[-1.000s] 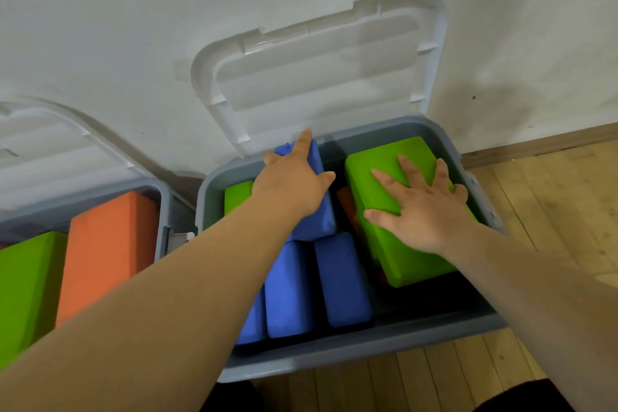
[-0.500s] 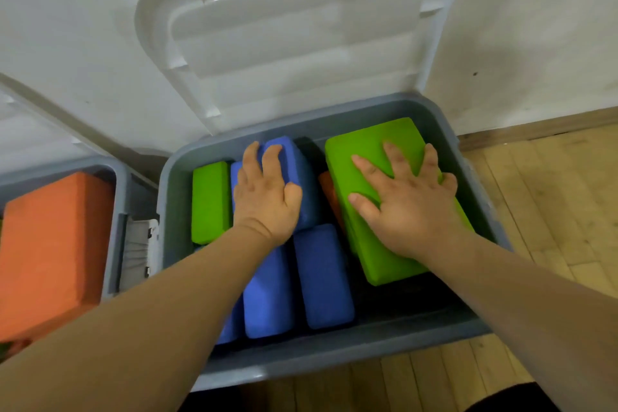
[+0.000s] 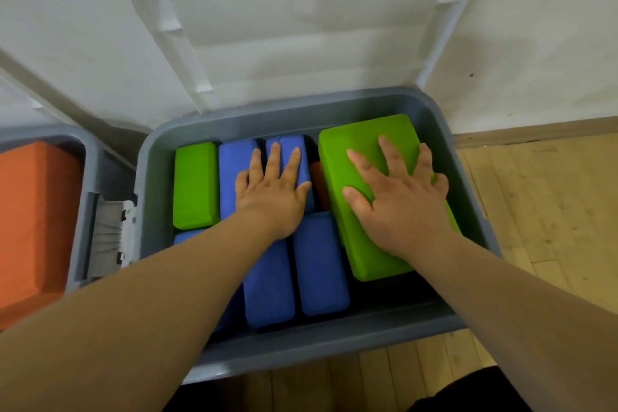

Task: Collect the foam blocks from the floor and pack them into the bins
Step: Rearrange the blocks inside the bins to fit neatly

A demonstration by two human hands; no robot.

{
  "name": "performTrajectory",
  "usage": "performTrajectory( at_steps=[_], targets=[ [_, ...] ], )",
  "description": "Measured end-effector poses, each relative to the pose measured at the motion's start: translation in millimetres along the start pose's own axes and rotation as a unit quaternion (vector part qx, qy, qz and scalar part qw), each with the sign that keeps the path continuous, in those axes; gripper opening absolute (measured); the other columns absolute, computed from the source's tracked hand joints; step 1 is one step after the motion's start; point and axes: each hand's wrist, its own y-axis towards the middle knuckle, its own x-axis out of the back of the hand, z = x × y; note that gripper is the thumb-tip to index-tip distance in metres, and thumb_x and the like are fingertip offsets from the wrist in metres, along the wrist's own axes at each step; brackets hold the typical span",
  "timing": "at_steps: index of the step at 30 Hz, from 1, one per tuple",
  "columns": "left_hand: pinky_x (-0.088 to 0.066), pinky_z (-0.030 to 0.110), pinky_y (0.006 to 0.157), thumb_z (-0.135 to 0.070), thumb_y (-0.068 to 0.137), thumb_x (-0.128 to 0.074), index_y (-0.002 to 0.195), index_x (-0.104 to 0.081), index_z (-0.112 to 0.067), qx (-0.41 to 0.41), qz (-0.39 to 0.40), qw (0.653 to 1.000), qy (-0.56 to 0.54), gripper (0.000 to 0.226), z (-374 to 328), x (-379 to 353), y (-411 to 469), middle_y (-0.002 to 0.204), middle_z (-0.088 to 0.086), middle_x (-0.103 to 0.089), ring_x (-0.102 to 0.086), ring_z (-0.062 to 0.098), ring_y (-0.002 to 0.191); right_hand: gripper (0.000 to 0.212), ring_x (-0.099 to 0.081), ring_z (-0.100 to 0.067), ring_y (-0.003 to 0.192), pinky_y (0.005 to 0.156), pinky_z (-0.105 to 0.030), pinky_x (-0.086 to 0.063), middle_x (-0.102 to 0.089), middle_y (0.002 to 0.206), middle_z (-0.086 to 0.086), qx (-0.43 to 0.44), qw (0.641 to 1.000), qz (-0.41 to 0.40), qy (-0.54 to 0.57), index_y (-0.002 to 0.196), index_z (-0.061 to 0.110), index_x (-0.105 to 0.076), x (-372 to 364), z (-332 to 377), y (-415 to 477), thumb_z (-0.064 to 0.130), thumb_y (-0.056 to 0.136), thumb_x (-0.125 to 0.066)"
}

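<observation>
If the large green block (image 3: 364,134) springs back: judged the main risk. It lies tilted at 3 o'clock in the grey bin (image 3: 301,344), its far end up near the rim. It rests over an orange block (image 3: 318,177), of which only a sliver shows. Foam pressed down crooked may pop up on release and stop the lid (image 3: 301,27) from closing.
Cause: no flat seat is visible under it. A dark gap at 5 o'clock suggests it wants sliding that way, not harder pressing.
Second risk: far blue blocks (image 3: 234,170) at 12 o'clock may wedge or tip under uneven pressure.
Right grip (image 3: 398,207): wide, fingers spread flat on the large green block's top face, palm down, outer fingers at its 3 o'clock edge. Nothing pinched.
Left grip (image 3: 272,197): wide, fingers straight across the far blue blocks. Holds nothing.
Other contents: small green block (image 3: 195,184) at 10 o'clock. Near blue blocks (image 3: 269,284) lie side by side at 6 o'clock.
Neighbour bin (image 3: 90,177): 9 o'clock, holding a second orange block (image 3: 33,227).
Floor (image 3: 551,211): wooden boards at 3 and 6 o'clock.
</observation>
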Motion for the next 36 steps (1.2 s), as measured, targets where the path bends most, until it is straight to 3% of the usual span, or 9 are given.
performTrajectory(
  at_steps=[5, 10, 14, 18, 21, 27, 29, 32, 36],
  targets=[
    [-0.002, 0.050, 0.126, -0.054, 0.105, -0.034, 0.164, 0.001, -0.034, -0.016, -0.002, 0.992, -0.122, 0.071, -4.8, 3.3, -20.1, 0.173, -0.001, 0.002, 0.002, 0.031, 0.158, 0.069, 0.011, -0.048, 0.152, 0.117, -0.071, -0.013, 0.010, 0.171, 0.007, -0.004, 1.000, 0.004, -0.006, 0.155, 0.058, 0.004, 0.8, -0.9, -0.9, 0.078, 0.094, -0.021],
    [-0.026, 0.046, 0.121, -0.048, 0.103, -0.047, 0.163, -0.021, -0.032, -0.022, -0.032, 0.951, -0.308, 0.067, -33.0, -8.1, -76.5, 0.162, 0.001, -0.038, -0.029, 0.028, 0.149, 0.073, 0.006, -0.039, 0.156, 0.120, -0.062, -0.014, 0.012, 0.171, 0.002, -0.031, 0.996, 0.008, 0.085, 0.157, 0.056, -0.006, 8.7, -16.8, -1.0, 0.075, 0.094, -0.039],
    [-0.040, 0.036, 0.116, -0.069, 0.083, -0.050, 0.160, -0.021, -0.047, -0.053, 0.065, 0.877, -0.472, 0.085, -52.4, -6.8, -94.4, 0.152, -0.012, -0.051, -0.048, 0.011, 0.140, 0.082, -0.032, -0.035, 0.149, 0.118, -0.046, -0.033, -0.028, 0.164, -0.015, -0.113, 0.965, -0.013, 0.238, 0.161, 0.042, -0.016, 17.1, -44.0, -5.6, 0.062, 0.091, -0.053],
    [-0.051, 0.017, 0.093, -0.032, 0.094, -0.070, 0.138, -0.041, -0.054, -0.075, -0.022, 0.827, -0.557, 0.057, -57.7, 15.5, -105.2, 0.125, -0.023, -0.061, -0.061, -0.011, 0.108, 0.077, -0.050, -0.031, 0.135, 0.103, -0.035, -0.042, -0.045, 0.156, -0.010, -0.072, 0.956, -0.041, 0.281, 0.162, 0.040, -0.021, 30.5, -35.5, -20.4, 0.049, 0.096, -0.060],
    [-0.045, 0.018, 0.097, -0.035, 0.091, -0.072, 0.155, -0.033, -0.037, -0.055, -0.135, 0.864, -0.481, 0.075, -30.1, 47.7, -117.2, 0.139, -0.008, -0.054, -0.057, 0.005, 0.117, 0.072, -0.050, -0.027, 0.135, 0.096, -0.028, -0.039, -0.044, 0.156, -0.005, -0.009, 0.940, -0.075, 0.332, 0.161, 0.039, -0.024, 44.4, -8.0, -24.7, 0.040, 0.099, -0.062],
    [-0.032, 0.051, 0.118, -0.079, 0.084, -0.054, 0.159, -0.003, -0.052, 0.100, -0.121, 0.976, -0.151, 0.094, 43.9, 64.5, -137.9, 0.164, 0.014, -0.013, -0.031, 0.041, 0.146, 0.069, -0.066, -0.025, 0.110, 0.101, -0.040, -0.050, -0.070, 0.129, -0.002, 0.090, 0.899, 0.076, 0.422, 0.158, 0.033, -0.032, 11.8, 70.0, -14.6, 0.016, 0.095, -0.054],
    [-0.018, 0.058, 0.123, -0.086, 0.084, -0.041, 0.157, 0.004, -0.054, 0.091, -0.087, 0.990, -0.059, 0.092, 49.8, 52.9, -134.2, 0.170, 0.011, 0.002, -0.010, 0.043, 0.154, 0.062, -0.060, -0.027, 0.123, 0.105, -0.035, -0.046, -0.063, 0.139, -0.008, 0.090, 0.930, 0.064, 0.349, 0.156, 0.025, -0.039, 4.1, 72.4, -5.5, 0.014, 0.098, -0.054],
    [0.003, 0.067, 0.121, -0.086, 0.088, -0.026, 0.153, 0.019, -0.057, 0.059, -0.013, 0.998, -0.008, 0.084, 39.6, 33.3, -126.0, 0.169, 0.002, 0.024, 0.020, 0.045, 0.153, 0.068, -0.039, -0.036, 0.142, 0.117, -0.043, -0.033, -0.044, 0.155, -0.016, 0.004, 0.978, -0.060, 0.202, 0.155, 0.016, -0.038, -0.3, 43.8, 9.4, 0.031, 0.093, -0.063],
    [0.008, 0.069, 0.119, -0.083, 0.092, -0.019, 0.152, 0.022, -0.057, 0.052, -0.028, 0.998, 0.011, 0.077, 30.2, 25.0, -117.5, 0.168, 0.000, 0.027, 0.024, 0.044, 0.152, 0.109, -0.030, -0.047, 0.142, 0.113, -0.055, -0.032, -0.022, 0.161, -0.021, -0.183, 0.969, 0.048, 0.159, 0.161, 0.024, -0.005, -15.5, -8.0, 20.9, 0.063, 0.083, -0.071]
  ],
)
